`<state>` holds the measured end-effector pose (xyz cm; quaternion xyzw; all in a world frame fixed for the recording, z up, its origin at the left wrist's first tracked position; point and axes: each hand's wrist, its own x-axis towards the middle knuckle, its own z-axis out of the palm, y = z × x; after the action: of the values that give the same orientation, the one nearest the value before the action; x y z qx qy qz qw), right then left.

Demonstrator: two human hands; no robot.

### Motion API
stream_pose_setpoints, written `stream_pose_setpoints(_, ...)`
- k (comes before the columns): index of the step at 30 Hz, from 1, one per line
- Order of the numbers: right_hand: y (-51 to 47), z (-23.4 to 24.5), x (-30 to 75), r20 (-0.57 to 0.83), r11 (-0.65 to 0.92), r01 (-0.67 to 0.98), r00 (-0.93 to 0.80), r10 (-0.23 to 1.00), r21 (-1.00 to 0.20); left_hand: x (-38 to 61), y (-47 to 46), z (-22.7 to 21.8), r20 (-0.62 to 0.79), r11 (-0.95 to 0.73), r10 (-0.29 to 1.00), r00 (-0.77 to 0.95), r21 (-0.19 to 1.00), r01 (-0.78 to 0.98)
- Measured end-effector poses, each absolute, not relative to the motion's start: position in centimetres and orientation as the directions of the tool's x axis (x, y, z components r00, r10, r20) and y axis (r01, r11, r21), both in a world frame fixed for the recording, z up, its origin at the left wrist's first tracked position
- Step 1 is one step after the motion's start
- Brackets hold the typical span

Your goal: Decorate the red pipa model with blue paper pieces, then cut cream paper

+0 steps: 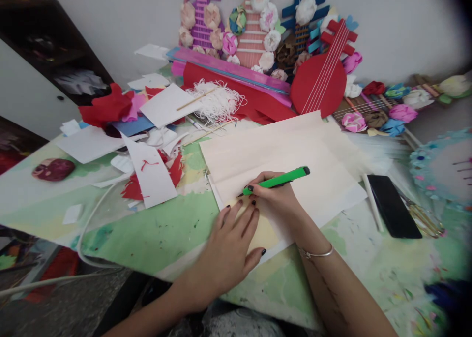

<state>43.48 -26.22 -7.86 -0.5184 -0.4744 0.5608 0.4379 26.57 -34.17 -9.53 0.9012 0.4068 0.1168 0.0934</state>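
My right hand (278, 199) grips a green pen (282, 178), its dark tip pointing down and left at a cream sheet of paper (265, 147). Just in front of the tip, my left hand (228, 243) lies flat with fingers spread. Under that palm shows a yellowish piece (268, 232), partly covered by both hands, so its full outline is hidden. A white sheet (348, 201) sticks out from beneath the cream paper at the lower right.
A black phone (393, 204) and scissors (424, 216) lie right of the paper. Paper scraps (151, 165) and a tangle of white string (217, 101) spread to the left and behind. A red paper instrument (319, 83) leans at the wall. A white cable (90, 219) crosses the table's left side.
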Motion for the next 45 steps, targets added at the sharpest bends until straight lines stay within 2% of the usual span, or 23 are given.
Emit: stream_pose_setpoints(45, -26.16, -7.91, 43.58, -0.157, -0.157, 0.000, -0.065, 0.985, -0.988, 26.67, -34.16, -9.68, 0.148, -0.657, 0.752, 0.643, 0.250, 0.711)
